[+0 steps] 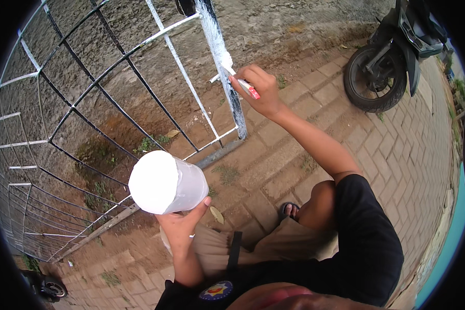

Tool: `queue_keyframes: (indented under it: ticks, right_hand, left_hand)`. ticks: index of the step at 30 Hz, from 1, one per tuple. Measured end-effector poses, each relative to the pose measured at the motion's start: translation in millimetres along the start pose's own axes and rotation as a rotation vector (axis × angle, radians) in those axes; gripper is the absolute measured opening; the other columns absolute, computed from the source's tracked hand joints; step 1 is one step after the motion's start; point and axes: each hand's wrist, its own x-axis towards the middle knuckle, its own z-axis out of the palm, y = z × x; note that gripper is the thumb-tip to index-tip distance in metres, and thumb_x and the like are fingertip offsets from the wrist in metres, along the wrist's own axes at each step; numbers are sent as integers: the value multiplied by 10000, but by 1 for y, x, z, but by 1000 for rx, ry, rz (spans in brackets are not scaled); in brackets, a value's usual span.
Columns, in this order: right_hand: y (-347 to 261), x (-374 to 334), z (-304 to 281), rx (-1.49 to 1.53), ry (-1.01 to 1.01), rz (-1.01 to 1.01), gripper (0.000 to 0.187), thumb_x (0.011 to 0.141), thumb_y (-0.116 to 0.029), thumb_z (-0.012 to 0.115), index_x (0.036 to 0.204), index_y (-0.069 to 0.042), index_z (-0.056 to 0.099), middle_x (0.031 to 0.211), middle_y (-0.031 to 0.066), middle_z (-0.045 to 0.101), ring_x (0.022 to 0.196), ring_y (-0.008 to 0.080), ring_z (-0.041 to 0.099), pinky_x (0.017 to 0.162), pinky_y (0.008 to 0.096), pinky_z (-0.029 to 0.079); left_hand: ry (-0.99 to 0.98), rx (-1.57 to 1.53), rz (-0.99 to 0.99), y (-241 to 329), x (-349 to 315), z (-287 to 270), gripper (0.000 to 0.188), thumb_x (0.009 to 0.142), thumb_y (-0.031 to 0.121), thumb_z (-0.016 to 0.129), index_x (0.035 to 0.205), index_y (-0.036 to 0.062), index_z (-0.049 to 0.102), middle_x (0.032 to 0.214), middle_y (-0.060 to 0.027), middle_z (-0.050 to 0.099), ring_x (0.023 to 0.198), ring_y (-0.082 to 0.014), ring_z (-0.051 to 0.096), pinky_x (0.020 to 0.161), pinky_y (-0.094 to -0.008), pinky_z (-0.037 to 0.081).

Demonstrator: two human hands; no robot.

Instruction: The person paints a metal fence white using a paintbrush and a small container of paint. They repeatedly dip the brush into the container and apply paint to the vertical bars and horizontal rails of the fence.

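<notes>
My right hand (257, 90) is closed around a paintbrush (247, 88) with a white and red handle. Its bristle end rests against the thick end post (215, 36) of a metal fence. White paint covers much of the post's upper part, while dark patches show lower down. My left hand (183, 225) grips a translucent plastic tub (191, 186) from below and the side. White paint (154, 181) shows across the tub's round top. Beside the tub, the fence (134, 67) has some bars white and others still dark.
Behind the fence rises a rough stone wall (294, 20). A parked motorbike (377, 77) stands at the far right, and part of another motorbike (49, 287) shows at lower left. Paving bricks (387, 150) cover the ground around my sandalled foot (290, 209).
</notes>
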Motion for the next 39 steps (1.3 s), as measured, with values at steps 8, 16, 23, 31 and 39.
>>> queue_keyframes:
  ticks: [8, 16, 23, 31, 39]
  right_hand:
    - [5, -1, 4, 94, -19, 5, 109, 864, -88, 793, 872, -24, 705, 841, 103, 702, 710, 234, 688, 614, 337, 523]
    - [58, -5, -32, 16, 167, 340, 172, 885, -142, 783, 827, -20, 676, 781, 103, 683, 674, 194, 656, 587, 312, 482]
    - [14, -18, 4, 49, 42, 181, 166, 878, -129, 801, 829, -22, 685, 742, 76, 646, 628, 160, 624, 549, 304, 464]
    - [-2, -14, -2, -19, -48, 7, 135, 853, -101, 805, 824, -39, 689, 785, 81, 646, 642, 221, 655, 561, 332, 502]
    - [3, -15, 0, 125, -84, 79, 146, 869, -153, 810, 843, -35, 729, 782, 69, 704, 664, 156, 681, 561, 290, 494]
  left_hand:
    - [-27, 71, -33, -2, 2, -1, 843, 610, 54, 946, 1335, -46, 527, 1226, -166, 639, 1114, -255, 651, 969, -391, 538]
    - [0, 74, -7, -2, 0, -1, 858, 610, 47, 943, 1345, -48, 510, 1224, -162, 636, 1118, -254, 650, 970, -386, 536]
    - [12, 59, -35, 3, 1, 4, 846, 602, 44, 940, 1335, -48, 529, 1219, -163, 648, 1108, -256, 659, 980, -392, 533]
    - [-18, 93, -34, 1, 3, 3, 798, 617, 28, 932, 1316, -52, 554, 1198, -166, 666, 1102, -255, 667, 984, -389, 530]
    - [-45, 66, -68, 11, -1, 16, 707, 652, 5, 914, 1274, -72, 585, 1158, -157, 685, 1059, -235, 678, 961, -372, 538]
